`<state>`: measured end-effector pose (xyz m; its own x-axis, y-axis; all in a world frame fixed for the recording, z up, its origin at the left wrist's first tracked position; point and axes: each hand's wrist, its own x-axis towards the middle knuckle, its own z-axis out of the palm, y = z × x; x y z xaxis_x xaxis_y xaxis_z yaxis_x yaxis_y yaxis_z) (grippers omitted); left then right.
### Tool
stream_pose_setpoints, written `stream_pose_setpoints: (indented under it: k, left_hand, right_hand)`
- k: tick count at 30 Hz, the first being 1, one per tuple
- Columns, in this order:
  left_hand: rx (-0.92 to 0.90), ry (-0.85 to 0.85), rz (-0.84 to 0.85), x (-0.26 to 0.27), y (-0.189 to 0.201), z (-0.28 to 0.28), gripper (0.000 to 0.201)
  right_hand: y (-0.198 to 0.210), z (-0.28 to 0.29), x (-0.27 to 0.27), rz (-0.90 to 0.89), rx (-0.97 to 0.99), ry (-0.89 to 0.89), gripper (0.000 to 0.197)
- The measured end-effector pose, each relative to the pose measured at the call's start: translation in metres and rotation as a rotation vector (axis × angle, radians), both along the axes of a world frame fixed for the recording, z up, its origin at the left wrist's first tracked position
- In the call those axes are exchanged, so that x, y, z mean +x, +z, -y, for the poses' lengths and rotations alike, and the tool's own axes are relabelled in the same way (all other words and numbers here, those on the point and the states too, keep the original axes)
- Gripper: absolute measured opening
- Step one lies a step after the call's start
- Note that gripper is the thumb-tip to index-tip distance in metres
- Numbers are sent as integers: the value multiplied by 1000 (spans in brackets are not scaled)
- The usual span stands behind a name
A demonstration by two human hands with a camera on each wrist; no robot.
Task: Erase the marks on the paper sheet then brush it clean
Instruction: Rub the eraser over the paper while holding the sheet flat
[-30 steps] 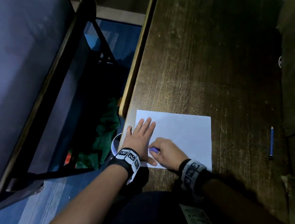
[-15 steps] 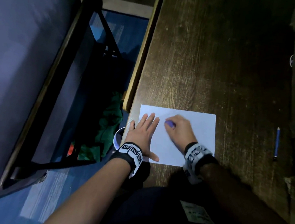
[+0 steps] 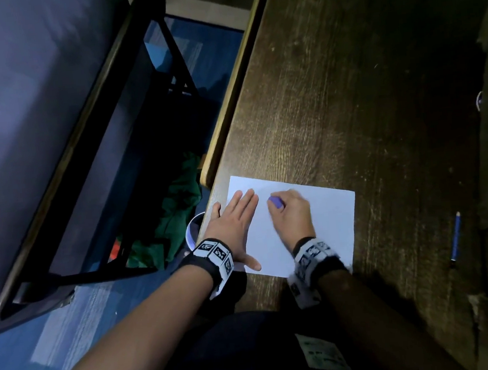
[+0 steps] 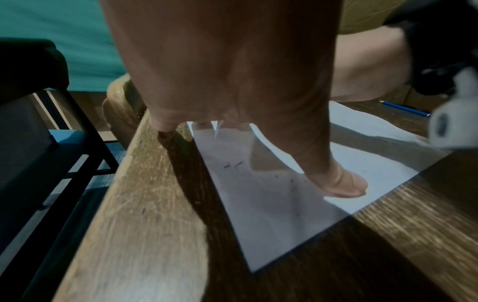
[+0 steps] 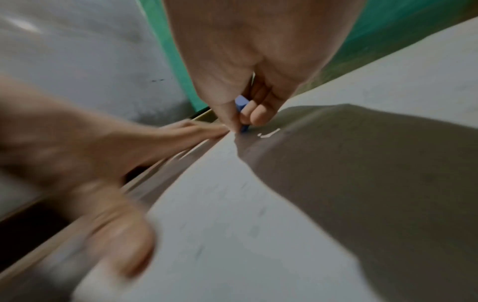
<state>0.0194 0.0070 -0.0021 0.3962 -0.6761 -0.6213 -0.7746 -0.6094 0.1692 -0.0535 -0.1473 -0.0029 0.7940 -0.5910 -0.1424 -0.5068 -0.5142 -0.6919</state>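
Observation:
A white paper sheet (image 3: 331, 221) lies on the dark wooden table (image 3: 347, 102) near its left edge. My left hand (image 3: 234, 218) lies flat with straight fingers on the sheet's left side, pressing it down. My right hand (image 3: 289, 210) pinches a small blue eraser (image 3: 276, 202) and holds its tip on the paper near the far edge. The right wrist view shows the eraser (image 5: 241, 114) between thumb and fingers, touching the sheet (image 5: 258, 224). Small dark crumbs lie on the paper (image 4: 258, 194) under my left palm in the left wrist view.
A blue pencil (image 3: 455, 235) lies on the table to the right of the sheet. Left of the table edge are a dark metal frame (image 3: 102, 167), green cloth (image 3: 177, 208) and a white round container (image 3: 192, 233) on the blue floor.
My right hand has carried the eraser from the sheet's near left part up to its far part. My left hand has stayed flat on the paper.

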Motion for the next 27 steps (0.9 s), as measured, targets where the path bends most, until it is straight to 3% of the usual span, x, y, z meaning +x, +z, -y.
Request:
stream_pose_setpoints:
  k: [3,5,7,10,11,12,17,19,23,25,27]
  left_hand:
    - [20,-7,13,-1,2,2,161]
    - [41,-18,16,-1,3,3,160]
    - [34,-14,10,-1,5,3,160]
    - [20,-1,-14,-1,6,3,161]
    - [21,-2,-14,0,6,3,161]
    - [25,-2,-10,-1,7,4,161]
    - [59,-12,7,-2,7,5,160]
    - [58,-7,-3,-2,7,5,161]
    - [45,6,-25,0,9,4,160]
    - [42,3,-23,0,9,4,160]
    - [43,8,-19,-1,8,4,161]
  right_hand:
    - [15,-34,-19,-92,138,365,12]
    - [22,-27,-21,-143,155,542,10]
    - [18,-2,-10,-87,95,466,9]
    - [8,25,1,-15,40,79,11]
    - [6,21,1,7,21,24,11]
    - [6,12,-2,9,9,45,12]
    - [19,-20,-28,-171,164,570,12]
    - [16,-2,-23,-108,122,488,12]
    - [0,24,-18,-9,6,-69,12]
    - [-5,7,-28,-18,0,-30,12]
    - [1,-19,-45,-79,94,262,13]
